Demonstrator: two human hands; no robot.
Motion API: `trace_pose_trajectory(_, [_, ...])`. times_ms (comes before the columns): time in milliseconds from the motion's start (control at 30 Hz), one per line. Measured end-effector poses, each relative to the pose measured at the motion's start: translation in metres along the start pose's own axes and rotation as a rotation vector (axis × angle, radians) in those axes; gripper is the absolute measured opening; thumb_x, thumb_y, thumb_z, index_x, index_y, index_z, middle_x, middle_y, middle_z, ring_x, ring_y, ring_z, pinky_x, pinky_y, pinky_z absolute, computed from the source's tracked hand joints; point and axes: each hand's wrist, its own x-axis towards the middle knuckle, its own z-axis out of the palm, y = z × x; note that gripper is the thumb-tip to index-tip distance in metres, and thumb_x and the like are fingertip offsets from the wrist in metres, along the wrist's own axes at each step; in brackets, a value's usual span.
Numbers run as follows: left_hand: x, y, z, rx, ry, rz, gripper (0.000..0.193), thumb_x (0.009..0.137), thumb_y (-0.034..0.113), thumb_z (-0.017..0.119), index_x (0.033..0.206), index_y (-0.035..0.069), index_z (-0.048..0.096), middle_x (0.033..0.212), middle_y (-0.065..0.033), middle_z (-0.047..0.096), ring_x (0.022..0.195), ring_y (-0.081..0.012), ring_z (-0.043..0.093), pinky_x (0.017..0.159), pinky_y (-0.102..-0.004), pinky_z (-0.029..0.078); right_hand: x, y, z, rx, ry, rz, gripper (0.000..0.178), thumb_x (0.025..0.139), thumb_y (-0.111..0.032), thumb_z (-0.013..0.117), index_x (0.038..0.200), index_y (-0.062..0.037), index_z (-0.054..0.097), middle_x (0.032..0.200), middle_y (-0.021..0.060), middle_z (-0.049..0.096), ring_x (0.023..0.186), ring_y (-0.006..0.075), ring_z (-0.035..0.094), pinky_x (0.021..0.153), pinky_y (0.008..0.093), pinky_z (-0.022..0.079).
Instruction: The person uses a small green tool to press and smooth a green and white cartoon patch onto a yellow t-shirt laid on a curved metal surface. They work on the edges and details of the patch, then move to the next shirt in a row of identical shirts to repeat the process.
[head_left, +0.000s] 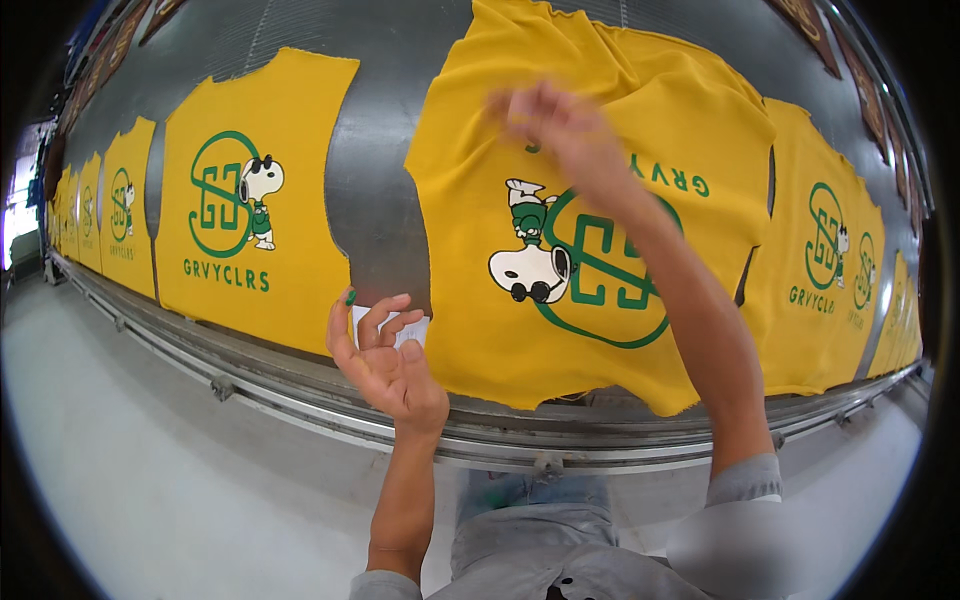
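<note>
A yellow cut fabric panel (470, 260) lies in front of me, rumpled along its far part. Its print, a green emblem with a white cartoon dog in sunglasses, is upside down from my side. My right hand (550, 120) is over the panel's far left part, smeared by motion, so its fingers and any contact are unclear. Beside the panel's near left edge, my left hand (388, 358) is raised with fingers bent and apart, one fingertip marked green. A small white slip (407, 328) shows behind those fingers; it appears to lie on the table edge, not in the hand.
A similar panel (300, 200) lies flat to the left on the dark metal table (385, 150), its print upright. More yellow panels (835, 200) run off both ways. A metal rail (480, 440) follows the near edge. Brown pieces (865, 90) lie across the far side.
</note>
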Motion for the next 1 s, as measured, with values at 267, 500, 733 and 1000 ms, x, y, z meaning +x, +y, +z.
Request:
trace_pose_trajectory(267, [0.006, -0.014, -0.020, -0.045, -0.013, -0.053, 0.062, 0.095, 0.027, 0.052, 0.143, -0.004, 0.028, 0.144, -0.0202, 0.035, 0.099, -0.0333, 0.062, 0.076, -0.0381, 0.058, -0.078, -0.001, 0.023, -0.327, 0.071, -0.199, 0.019, 0.095, -0.012, 0.057, 0.114, -0.0056, 0.056, 0.119, 0.0169, 0.061, 0.113, 0.0324, 0.056, 0.097, 0.0403, 0.045])
trace_pose_trajectory(500, [0.030, -0.014, -0.010, -0.130, -0.058, -0.045, 0.063, 0.097, 0.029, 0.050, 0.144, -0.004, 0.027, 0.141, -0.0237, 0.037, 0.098, -0.0341, 0.063, 0.074, -0.0380, 0.058, -0.242, -0.009, 0.093, 0.157, -0.772, 0.006, 0.017, 0.092, -0.010, 0.060, 0.109, -0.0078, 0.059, 0.123, 0.0186, 0.060, 0.118, 0.0392, 0.055, 0.093, 0.0472, 0.048])
trace_pose_trajectory(733, [0.040, -0.024, 0.029, -0.224, -0.236, -0.133, 0.053, 0.099, 0.014, 0.050, 0.143, -0.006, 0.028, 0.113, -0.0231, 0.064, 0.101, -0.0253, 0.064, 0.091, -0.0368, 0.052, -0.147, -0.014, 0.034, -0.166, 0.240, -0.084, 0.008, 0.083, 0.005, 0.066, 0.085, -0.0028, 0.064, 0.085, 0.0054, 0.062, 0.074, 0.0178, 0.057, 0.066, 0.0285, 0.045])
trace_pose_trajectory(1000, [0.038, -0.033, 0.052, -0.106, -0.265, -0.249, 0.043, 0.098, -0.001, 0.050, 0.137, -0.009, 0.034, 0.100, -0.0120, 0.070, 0.097, -0.0145, 0.063, 0.094, -0.0291, 0.048, -0.103, 0.003, 0.054, -0.348, 0.349, -0.115, 0.009, 0.078, 0.003, 0.070, 0.081, -0.0035, 0.065, 0.073, 0.0032, 0.057, 0.058, 0.0097, 0.049, 0.051, 0.0239, 0.038])
